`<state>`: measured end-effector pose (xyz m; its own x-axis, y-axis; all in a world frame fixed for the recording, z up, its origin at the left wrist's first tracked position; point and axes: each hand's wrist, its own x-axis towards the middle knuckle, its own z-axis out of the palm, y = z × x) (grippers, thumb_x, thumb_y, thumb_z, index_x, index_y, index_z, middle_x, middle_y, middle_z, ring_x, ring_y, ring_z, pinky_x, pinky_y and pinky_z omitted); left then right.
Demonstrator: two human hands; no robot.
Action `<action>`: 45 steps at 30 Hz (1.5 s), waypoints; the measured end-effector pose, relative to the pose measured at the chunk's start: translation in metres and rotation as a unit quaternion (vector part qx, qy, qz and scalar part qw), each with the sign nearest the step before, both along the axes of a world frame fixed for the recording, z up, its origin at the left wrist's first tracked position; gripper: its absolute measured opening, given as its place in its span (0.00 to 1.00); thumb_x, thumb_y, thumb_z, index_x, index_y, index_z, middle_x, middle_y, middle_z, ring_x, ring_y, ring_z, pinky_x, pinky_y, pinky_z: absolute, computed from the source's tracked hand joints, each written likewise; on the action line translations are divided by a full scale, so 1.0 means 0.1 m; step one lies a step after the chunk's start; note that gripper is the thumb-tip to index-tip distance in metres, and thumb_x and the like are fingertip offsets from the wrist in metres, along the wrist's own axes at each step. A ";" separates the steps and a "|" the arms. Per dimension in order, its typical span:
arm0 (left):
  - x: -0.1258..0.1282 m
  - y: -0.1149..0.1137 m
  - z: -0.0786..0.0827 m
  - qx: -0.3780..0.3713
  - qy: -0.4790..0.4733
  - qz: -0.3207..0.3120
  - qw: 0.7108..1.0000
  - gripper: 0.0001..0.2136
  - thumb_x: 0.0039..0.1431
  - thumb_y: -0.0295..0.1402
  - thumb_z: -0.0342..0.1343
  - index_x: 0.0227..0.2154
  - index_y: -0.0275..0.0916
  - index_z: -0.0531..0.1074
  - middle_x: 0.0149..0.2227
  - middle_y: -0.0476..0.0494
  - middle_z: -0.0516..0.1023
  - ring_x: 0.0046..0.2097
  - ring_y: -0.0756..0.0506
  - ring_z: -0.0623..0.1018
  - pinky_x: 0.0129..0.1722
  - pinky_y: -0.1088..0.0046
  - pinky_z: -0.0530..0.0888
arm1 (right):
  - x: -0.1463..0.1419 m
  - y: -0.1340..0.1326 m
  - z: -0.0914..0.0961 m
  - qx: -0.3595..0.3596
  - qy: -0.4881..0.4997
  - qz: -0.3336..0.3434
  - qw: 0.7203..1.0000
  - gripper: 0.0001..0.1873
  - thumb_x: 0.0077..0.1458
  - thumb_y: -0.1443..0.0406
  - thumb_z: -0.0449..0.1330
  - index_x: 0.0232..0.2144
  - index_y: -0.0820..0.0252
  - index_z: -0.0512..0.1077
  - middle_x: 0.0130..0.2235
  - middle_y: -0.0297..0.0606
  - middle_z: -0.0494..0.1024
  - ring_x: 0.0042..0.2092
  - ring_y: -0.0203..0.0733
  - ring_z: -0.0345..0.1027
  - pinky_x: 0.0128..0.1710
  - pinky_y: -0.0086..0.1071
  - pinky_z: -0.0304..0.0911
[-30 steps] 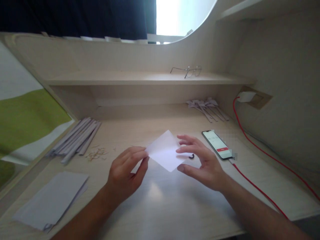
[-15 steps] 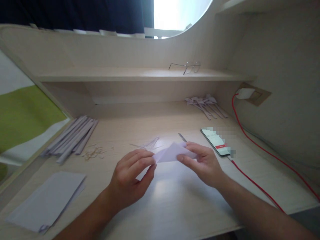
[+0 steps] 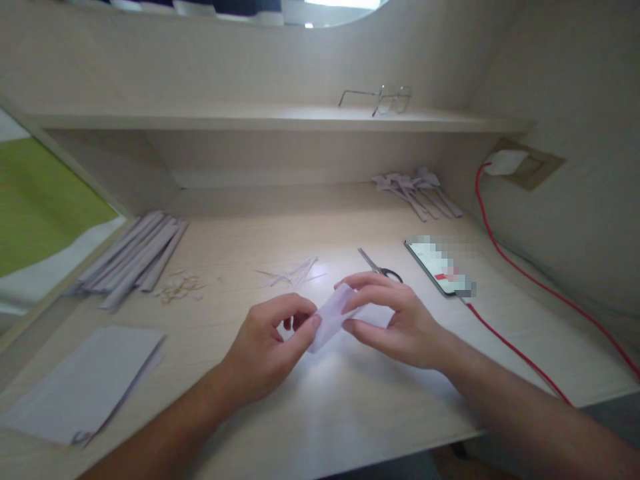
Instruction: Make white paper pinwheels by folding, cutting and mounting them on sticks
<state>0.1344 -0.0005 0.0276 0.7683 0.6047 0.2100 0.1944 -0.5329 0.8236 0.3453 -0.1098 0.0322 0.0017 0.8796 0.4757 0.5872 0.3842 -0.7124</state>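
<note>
Both of my hands hold a small piece of white paper (image 3: 331, 318), folded over, just above the middle of the pale wooden desk (image 3: 320, 407). My left hand (image 3: 273, 347) pinches its left end between thumb and fingers. My right hand (image 3: 390, 320) grips its right end, fingers curled over the top. Scissors (image 3: 377, 265) lie on the desk just behind my right hand.
A stack of white sheets (image 3: 85, 383) lies front left, rolled paper sticks (image 3: 133, 257) further back left, thin paper trimmings (image 3: 295, 273) at centre. A phone (image 3: 439, 267) on a red cable (image 3: 520, 353) lies right. Folded paper pieces (image 3: 415, 193) sit back right, glasses (image 3: 383, 99) on the shelf.
The flat square of paper has been folded over into a narrow shape, and my hands have come closer together. The camera has tipped downward, bringing the scissors into view.
</note>
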 end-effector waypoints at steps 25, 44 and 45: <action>0.02 -0.07 -0.10 -0.162 -0.051 0.011 0.985 0.08 0.63 0.37 0.60 0.31 0.40 0.79 0.29 0.49 0.78 0.32 0.49 0.74 0.34 0.74 0.70 | 0.02 0.03 -0.01 -0.011 0.089 -0.118 0.989 0.03 0.59 0.66 0.66 0.32 0.58 0.79 0.36 0.38 0.83 0.36 0.41 0.76 0.38 0.34 0.69; 0.06 -0.12 -0.09 -0.148 -0.019 0.011 0.989 0.07 0.64 0.34 0.60 0.32 0.39 0.79 0.30 0.49 0.79 0.30 0.51 0.74 0.27 0.77 0.69 | 0.00 -0.01 -0.02 -0.041 -0.003 -0.070 0.997 0.02 0.58 0.66 0.67 0.33 0.57 0.77 0.31 0.34 0.81 0.33 0.40 0.74 0.35 0.33 0.67; 0.06 -0.12 -0.10 -0.152 -0.023 0.010 0.988 0.07 0.64 0.35 0.60 0.32 0.39 0.79 0.30 0.49 0.79 0.30 0.51 0.74 0.27 0.77 0.69 | 0.00 -0.01 -0.02 -0.043 -0.002 -0.071 0.997 0.02 0.59 0.66 0.66 0.33 0.57 0.77 0.31 0.34 0.81 0.33 0.40 0.74 0.35 0.33 0.67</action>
